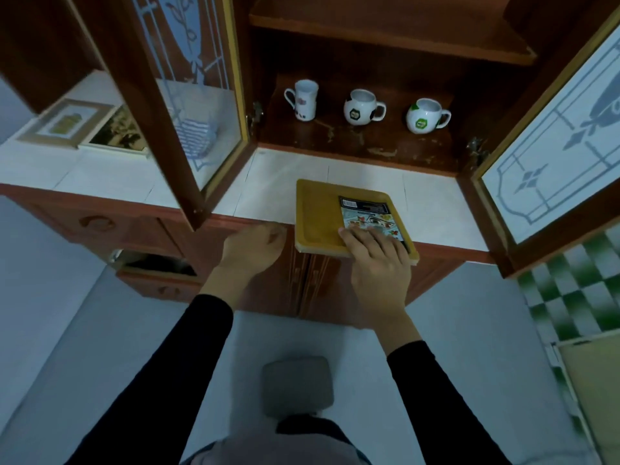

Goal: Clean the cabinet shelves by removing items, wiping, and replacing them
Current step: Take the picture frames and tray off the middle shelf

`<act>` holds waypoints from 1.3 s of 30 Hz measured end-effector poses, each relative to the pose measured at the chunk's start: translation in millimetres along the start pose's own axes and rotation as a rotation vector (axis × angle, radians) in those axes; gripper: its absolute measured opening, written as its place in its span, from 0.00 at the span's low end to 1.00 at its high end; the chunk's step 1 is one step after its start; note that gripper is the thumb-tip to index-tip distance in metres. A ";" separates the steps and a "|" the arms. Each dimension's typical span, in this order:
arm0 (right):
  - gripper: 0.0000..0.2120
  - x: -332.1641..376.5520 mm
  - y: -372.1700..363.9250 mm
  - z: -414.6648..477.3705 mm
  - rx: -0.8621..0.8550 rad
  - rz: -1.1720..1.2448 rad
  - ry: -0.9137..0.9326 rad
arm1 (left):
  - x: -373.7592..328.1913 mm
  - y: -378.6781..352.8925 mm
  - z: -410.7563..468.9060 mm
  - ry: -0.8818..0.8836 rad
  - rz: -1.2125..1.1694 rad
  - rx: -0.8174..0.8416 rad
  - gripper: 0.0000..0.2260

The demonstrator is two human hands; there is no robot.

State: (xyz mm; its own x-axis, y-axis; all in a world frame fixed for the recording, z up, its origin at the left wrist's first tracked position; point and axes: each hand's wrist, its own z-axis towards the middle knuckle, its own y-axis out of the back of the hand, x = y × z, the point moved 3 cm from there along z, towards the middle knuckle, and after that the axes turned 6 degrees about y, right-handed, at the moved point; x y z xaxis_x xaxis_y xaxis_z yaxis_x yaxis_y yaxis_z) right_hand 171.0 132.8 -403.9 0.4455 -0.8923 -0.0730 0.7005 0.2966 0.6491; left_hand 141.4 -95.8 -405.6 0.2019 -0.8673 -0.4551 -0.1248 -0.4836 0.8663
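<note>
The wooden cabinet stands open, and its lower shelf [385, 142] holds three mugs: a tall white mug [303, 99], a black-and-white football mug [361, 107] and a green-and-white football mug [424, 116]. On the white tiled counter [268, 193] in front lies a yellow tray [318, 218] with a printed packet [370, 218] on it. My right hand [377, 260] lies over the tray's near edge, its fingers resting on the packet. My left hand [250, 248] hovers at the counter's front edge, fingers loosely curled, holding nothing.
Two glass cabinet doors swing open, the left door [188, 95] and the right door [553, 156]. Picture frames [84, 127] and a striped cloth [196, 132] lie on the counter to the left. A drawer [154, 263] below stands partly open. A grey stool [297, 385] is by my legs.
</note>
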 end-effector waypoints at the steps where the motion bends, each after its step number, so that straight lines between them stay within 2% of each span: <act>1: 0.18 11.0 0.6 -6.0 0.008 0.006 0.001 | 8.7 -0.9 -6.9 0.016 0.022 0.010 0.16; 15: 0.17 200.4 29.1 -45.7 0.044 0.097 0.062 | 189.9 35.7 -134.0 0.197 -0.127 0.033 0.17; 17: 0.17 229.8 31.1 -44.7 0.052 0.129 0.074 | 214.6 44.9 -150.5 0.214 -0.168 -0.003 0.19; 23: 0.18 302.9 21.6 -15.9 0.071 0.261 0.175 | 271.8 84.1 -176.9 0.299 -0.236 -0.170 0.14; 29: 0.18 353.8 -6.4 22.7 0.062 0.354 0.236 | 306.5 128.5 -176.5 0.349 -0.365 -0.324 0.16; 39: 0.17 397.4 -87.7 109.6 0.008 0.343 0.262 | 366.7 184.3 -83.6 0.273 -0.431 -0.352 0.19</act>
State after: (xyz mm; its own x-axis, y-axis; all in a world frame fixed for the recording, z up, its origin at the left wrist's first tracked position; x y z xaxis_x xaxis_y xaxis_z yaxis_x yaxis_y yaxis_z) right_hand 225.5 -285.1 -406.8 0.7789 -0.6258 -0.0409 0.4834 0.5575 0.6749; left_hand 273.6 -493.2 -395.6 0.4099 -0.5185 -0.7505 0.3422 -0.6752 0.6534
